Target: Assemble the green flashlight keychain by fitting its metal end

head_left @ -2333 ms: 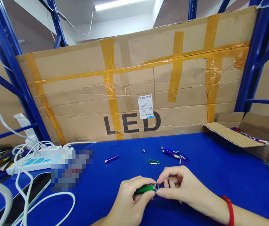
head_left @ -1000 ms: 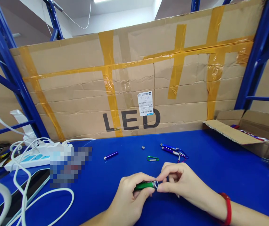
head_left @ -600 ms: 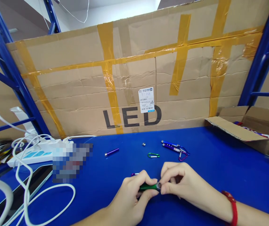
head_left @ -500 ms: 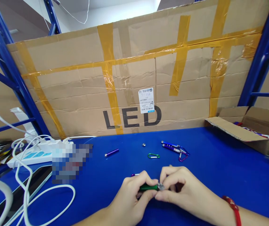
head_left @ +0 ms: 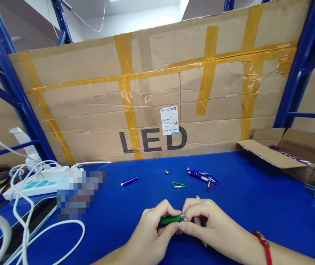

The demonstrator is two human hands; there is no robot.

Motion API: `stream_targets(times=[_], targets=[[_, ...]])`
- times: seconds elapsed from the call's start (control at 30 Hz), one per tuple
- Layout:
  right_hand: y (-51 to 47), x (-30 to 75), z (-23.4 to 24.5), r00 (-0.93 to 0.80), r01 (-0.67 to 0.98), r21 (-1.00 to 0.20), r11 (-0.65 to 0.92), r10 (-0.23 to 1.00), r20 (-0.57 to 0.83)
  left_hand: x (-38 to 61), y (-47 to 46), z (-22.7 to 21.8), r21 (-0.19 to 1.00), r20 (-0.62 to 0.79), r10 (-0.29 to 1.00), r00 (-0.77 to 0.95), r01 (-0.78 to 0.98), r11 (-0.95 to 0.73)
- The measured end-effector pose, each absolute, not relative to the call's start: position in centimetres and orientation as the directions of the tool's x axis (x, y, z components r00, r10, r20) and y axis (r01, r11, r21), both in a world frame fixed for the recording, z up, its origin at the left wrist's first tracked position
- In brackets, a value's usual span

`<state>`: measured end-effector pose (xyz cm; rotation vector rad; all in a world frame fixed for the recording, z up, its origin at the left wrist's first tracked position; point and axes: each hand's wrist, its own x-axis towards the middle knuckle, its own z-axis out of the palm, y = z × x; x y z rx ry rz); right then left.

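My left hand (head_left: 156, 230) is closed around a small green tube (head_left: 169, 221), which looks like the body of a mini penlight. Its silver end (head_left: 184, 217) points right, into the fingertips of my right hand (head_left: 205, 221). Thumb and forefinger of that hand pinch at this metal end. A slim pale metal piece (head_left: 198, 197) pokes out behind the right knuckles; its kind is mostly hidden. Beyond the hands lie a purple penlight tube (head_left: 129, 182), a tiny silver cap (head_left: 166, 172) and a green carabiner (head_left: 178, 185).
Blue and purple penlights (head_left: 200, 175) with a purple carabiner (head_left: 211, 185) lie at the back right. An open cardboard box (head_left: 273, 154) stands at the right. White cables and a power strip (head_left: 30, 186) crowd the left. A tall cardboard sheet (head_left: 96, 121) closes the back.
The view has shifted slightly. Both hands remain together at the green tube, with small finger movements, and the pale metal piece behind the right hand shows more clearly.
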<state>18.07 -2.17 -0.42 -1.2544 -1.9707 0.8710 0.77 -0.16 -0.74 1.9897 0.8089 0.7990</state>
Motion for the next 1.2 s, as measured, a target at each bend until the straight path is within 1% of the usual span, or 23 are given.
stream_targets(times=[0.1, 0.2, 0.4, 0.6, 0.8, 1.0, 1.1, 1.2], targets=[[-2.31, 18.09, -0.20, -0.349, 0.512, -0.796, 0.323, 0.925, 0.151, 0.80, -0.16, -0.78, 0.890, 0.223, 0.766, 0.603, 0.195, -0.413], [-2.39, 18.09, -0.03, -0.351, 0.525, -0.775, 0.351, 0.919, 0.179, 0.80, -0.15, -0.77, 0.894, 0.231, 0.748, 0.622, 0.167, -0.415], [-2.49, 17.87, 0.21, -0.341, 0.572, -0.735, 0.363, 0.921, 0.190, 0.64, -0.07, -0.87, 0.866, 0.240, 0.742, 0.626, 0.207, -0.455], [-2.80, 17.70, 0.59, -0.315, 0.583, -0.722, 0.372, 0.923, 0.221, 0.82, -0.02, -0.87, 0.866, 0.226, 0.777, 0.588, 0.244, -0.436], [-2.49, 18.02, 0.41, -0.235, 0.521, -0.785, 0.335, 0.940, 0.246, 0.76, -0.03, -0.90, 0.858, 0.230, 0.779, 0.583, 0.256, -0.445], [-2.43, 18.24, 0.21, -0.264, 0.452, -0.837, 0.309, 0.942, 0.205, 0.77, -0.08, -0.85, 0.850, 0.226, 0.788, 0.573, 0.279, -0.446], [-2.42, 18.16, 0.39, -0.262, 0.445, -0.845, 0.297, 0.945, 0.195, 0.79, -0.06, -0.77, 0.852, 0.225, 0.785, 0.577, 0.275, -0.446], [-2.36, 18.05, 0.56, -0.249, 0.461, -0.832, 0.308, 0.945, 0.212, 0.76, -0.09, -0.78, 0.850, 0.224, 0.783, 0.580, 0.276, -0.448]])
